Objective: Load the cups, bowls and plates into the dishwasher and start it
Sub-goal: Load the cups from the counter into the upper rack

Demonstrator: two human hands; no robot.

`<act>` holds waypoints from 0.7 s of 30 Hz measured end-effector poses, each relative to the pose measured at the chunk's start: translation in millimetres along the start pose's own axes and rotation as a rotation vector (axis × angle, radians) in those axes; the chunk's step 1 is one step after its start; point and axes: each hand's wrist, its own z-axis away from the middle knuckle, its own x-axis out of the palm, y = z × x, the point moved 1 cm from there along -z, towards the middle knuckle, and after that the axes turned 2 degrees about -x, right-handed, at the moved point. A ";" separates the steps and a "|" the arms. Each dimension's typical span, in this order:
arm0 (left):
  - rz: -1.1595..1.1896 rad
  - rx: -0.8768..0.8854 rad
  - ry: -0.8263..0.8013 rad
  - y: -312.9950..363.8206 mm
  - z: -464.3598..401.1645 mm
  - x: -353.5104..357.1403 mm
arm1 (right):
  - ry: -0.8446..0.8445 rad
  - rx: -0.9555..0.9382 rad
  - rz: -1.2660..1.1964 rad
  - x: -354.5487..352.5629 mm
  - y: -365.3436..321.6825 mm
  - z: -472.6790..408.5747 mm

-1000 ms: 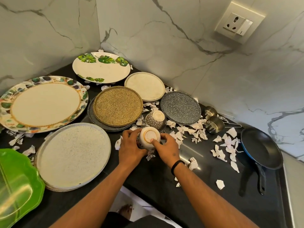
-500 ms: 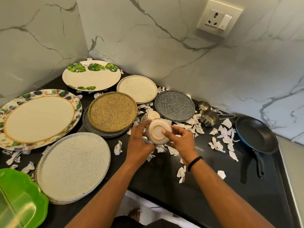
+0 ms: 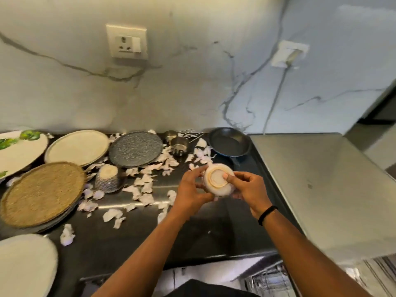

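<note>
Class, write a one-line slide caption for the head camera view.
Both hands, left and right, hold an upturned bowl above a dark counter scattered with plates.

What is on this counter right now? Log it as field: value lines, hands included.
held item: small white bowl, base toward camera, lifted off the counter
left hand: grips the bowl's left side
right hand: grips the right side, thumb on the base
still on counter: patterned bowl upside down, speckled dark plate, woven gold plate, cream plate
clutter: torn paper scraps, metal measuring cups, black pan
</note>
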 end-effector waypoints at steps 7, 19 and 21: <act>0.013 -0.029 -0.315 48.8 19.1 151.4 | 0.260 0.069 -0.168 -157.1 37.9 58.3; 0.041 -0.279 -0.654 97.1 85.8 362.3 | 0.668 0.205 -0.442 -339.8 133.4 162.9; 0.026 -0.326 -0.724 100.7 95.2 396.5 | 0.746 0.244 -0.483 -360.9 151.9 180.6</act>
